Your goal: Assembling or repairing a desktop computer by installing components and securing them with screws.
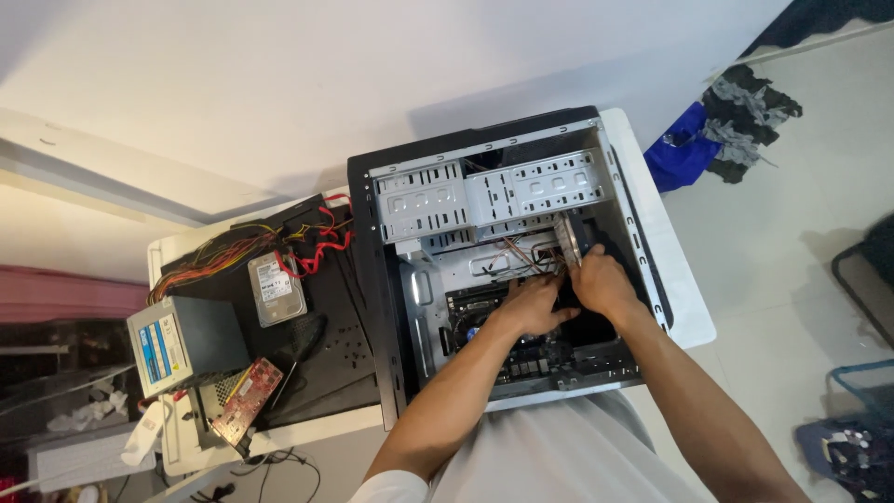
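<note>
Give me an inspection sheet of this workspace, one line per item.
Surface: white table, mostly covered by the case and a black side panel.
Job's things: open computer case lying on its side, motherboard showing inside.
Clutter: power supply, hard drive and a red circuit card on the panel, loose screws nearby.
Hands: left hand and right hand both inside the case, at a silvery part beside the drive bays; grip cannot be told.
Cables: red and yellow wire bundle from the power supply; thin wires inside the case.
Surroundings: white wall, tiled floor, heap of cloth on the floor.
</note>
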